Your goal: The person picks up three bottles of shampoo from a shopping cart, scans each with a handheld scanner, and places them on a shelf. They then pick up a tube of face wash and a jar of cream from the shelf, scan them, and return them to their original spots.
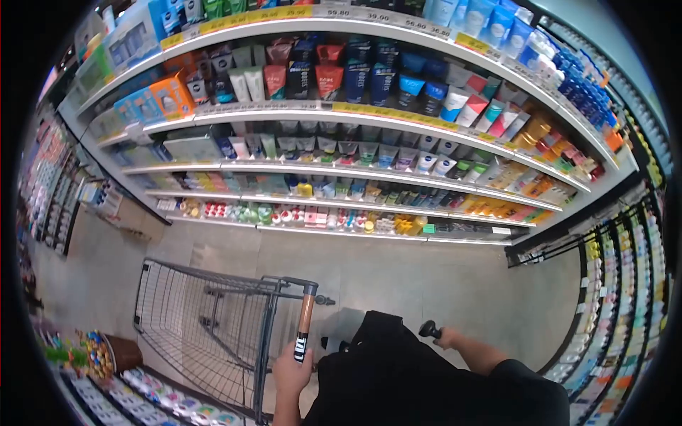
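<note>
My left hand (290, 370) is wrapped round the handle (305, 318) of a shopping cart (186, 302), a grey wire cart standing to my left. The handle is brown with a black sleeve and white lettering. On the other side of my body, my right hand (449, 339) is closed on a small black object with a rounded end (430, 329), held low above the floor. Its exact kind cannot be made out, since the fingers cover part of it.
A wide white shelf unit (320, 106) filled with tubes, bottles and boxes stretches in front of me. Product racks (625, 284) curve along the right side. A brown tub of colourful small items (124, 353) stands left of the cart on the grey floor (398, 277).
</note>
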Action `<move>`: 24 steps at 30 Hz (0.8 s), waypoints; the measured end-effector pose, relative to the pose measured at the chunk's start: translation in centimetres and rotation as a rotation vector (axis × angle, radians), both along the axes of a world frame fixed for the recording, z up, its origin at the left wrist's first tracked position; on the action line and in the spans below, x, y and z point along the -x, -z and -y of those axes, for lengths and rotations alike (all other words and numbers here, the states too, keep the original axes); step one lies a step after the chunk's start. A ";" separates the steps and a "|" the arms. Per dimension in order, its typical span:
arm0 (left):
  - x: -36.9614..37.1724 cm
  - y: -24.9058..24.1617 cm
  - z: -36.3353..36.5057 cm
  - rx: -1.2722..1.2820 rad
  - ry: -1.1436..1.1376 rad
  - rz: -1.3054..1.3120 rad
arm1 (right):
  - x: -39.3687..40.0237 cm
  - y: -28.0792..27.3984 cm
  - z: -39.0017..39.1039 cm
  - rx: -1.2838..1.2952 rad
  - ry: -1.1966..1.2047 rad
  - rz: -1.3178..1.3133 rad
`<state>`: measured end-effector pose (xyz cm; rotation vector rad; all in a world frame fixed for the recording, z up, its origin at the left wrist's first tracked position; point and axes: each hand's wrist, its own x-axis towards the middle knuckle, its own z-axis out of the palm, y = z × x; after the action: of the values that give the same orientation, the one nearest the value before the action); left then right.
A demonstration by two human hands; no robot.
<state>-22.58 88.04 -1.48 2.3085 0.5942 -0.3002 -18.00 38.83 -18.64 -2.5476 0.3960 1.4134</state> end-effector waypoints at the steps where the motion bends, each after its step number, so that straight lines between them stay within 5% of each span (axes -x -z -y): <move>1: -0.5 -0.6 -0.1 0.004 -0.023 0.015 | 0.8 -0.5 -0.8 0.019 0.004 -0.016; 6: -2.2 -0.4 -2.0 -0.075 -0.107 0.131 | 2.4 -1.1 -3.2 -0.030 0.013 -0.087; 13: -4.9 0.4 -5.1 -0.322 -0.077 -0.039 | 1.7 4.6 -1.8 -0.132 0.064 0.022; 24: -7.0 1.2 -8.9 -0.121 -0.173 0.164 | -6.9 6.3 -2.7 -0.257 0.101 0.141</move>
<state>-15.58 96.99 -2.67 2.3492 0.7404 0.0072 -11.13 41.54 -24.94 -2.3653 0.2938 1.1594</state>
